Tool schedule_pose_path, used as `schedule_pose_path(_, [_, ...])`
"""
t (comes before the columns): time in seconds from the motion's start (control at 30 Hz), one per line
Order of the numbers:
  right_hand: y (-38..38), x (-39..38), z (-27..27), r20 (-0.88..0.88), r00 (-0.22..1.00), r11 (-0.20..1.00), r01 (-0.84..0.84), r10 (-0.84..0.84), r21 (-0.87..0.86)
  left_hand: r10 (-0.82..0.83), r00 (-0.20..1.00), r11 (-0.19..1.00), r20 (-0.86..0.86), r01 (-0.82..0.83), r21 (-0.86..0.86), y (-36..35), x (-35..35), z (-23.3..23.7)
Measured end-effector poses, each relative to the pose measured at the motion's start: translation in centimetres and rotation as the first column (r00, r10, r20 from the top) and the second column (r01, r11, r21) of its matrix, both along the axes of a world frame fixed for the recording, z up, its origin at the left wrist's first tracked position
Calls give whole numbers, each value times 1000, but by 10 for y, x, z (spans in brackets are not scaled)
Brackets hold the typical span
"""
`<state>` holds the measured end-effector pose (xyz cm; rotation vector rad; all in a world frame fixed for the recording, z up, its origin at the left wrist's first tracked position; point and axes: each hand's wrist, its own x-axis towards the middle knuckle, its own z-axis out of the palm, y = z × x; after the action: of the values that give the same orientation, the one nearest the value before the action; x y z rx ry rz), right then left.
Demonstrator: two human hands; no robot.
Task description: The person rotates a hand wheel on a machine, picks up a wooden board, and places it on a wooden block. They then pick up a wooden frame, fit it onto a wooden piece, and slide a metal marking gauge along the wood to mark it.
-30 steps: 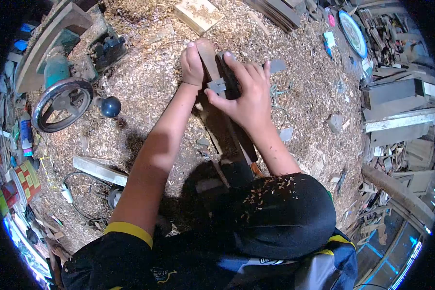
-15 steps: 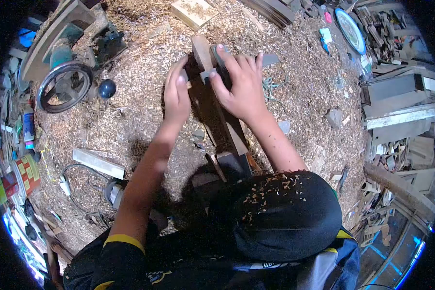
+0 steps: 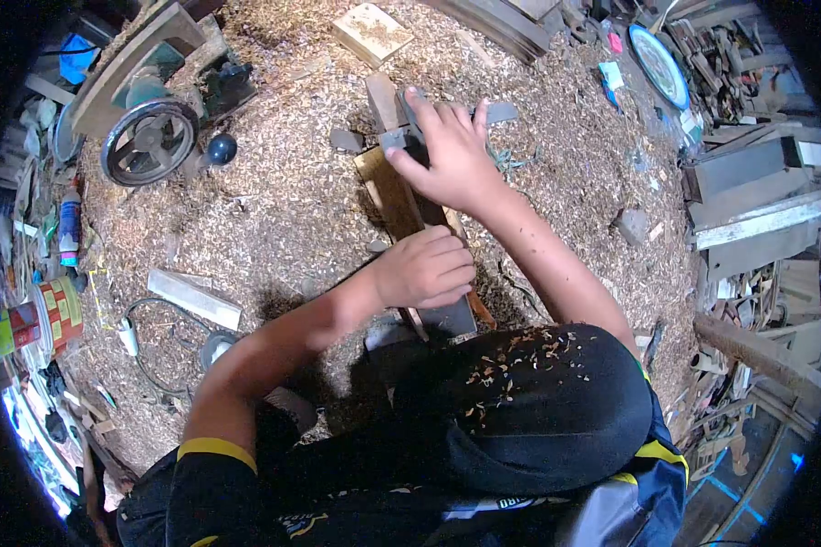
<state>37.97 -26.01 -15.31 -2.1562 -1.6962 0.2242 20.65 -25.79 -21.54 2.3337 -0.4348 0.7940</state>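
My right hand (image 3: 452, 159) rests over a dark tool (image 3: 414, 109) at the far end of a long narrow wooden piece (image 3: 383, 98), its fingers spread. Closer to my body, my left hand (image 3: 426, 267) lies across the near part of the same piece, with its fingers curled over it; what is under the fingers is hidden. A wooden block (image 3: 390, 193) lies beneath and to the left of the piece. A flat grey strip (image 3: 500, 112) sticks out to the right of my right hand.
Wood shavings cover the ground. A handwheel machine (image 3: 150, 141) and dark ball (image 3: 222, 149) stand at upper left, a pale wooden block (image 3: 372, 35) at the top. A corded tool (image 3: 217, 348) and a wood offcut (image 3: 194, 298) lie at left. Dark boxes (image 3: 748, 201) are at right.
My left hand has moved back toward my body, from beside the far end onto the near part, and its fingers have curled. My right hand has shifted only slightly.
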Motion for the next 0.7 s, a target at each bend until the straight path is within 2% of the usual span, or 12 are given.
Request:
schedule_pose_path(0.07, [2,-5,-5,31,999,996,12,-14,84,5,991,991,-131,12,132,-1,6,0])
schedule_pose_path(0.1, [5,-8,-7,50,999,993,16,-22,116,62,997,992,-34,-58,114,-5,12,2])
schedule_pose_path(0.23, [6,-11,-13,75,996,989,45,-56,142,24,999,988,-39,-18,152,-3,20,-12])
schedule_pose_path(0.3, [6,-8,-15,51,996,982,66,-76,176,-37,993,994,115,24,107,-2,27,-14])
schedule_pose_path(0.5, [8,-8,-18,43,994,972,86,-98,220,56,976,982,212,-91,163,-8,33,-23])
schedule_pose_path(0.63, [8,-8,-19,63,992,971,91,-107,220,52,975,986,216,-84,144,-7,35,-25])
schedule_pose_path(0.7, [8,-7,-18,81,991,958,76,-102,277,50,970,990,239,-79,114,-8,37,-25])
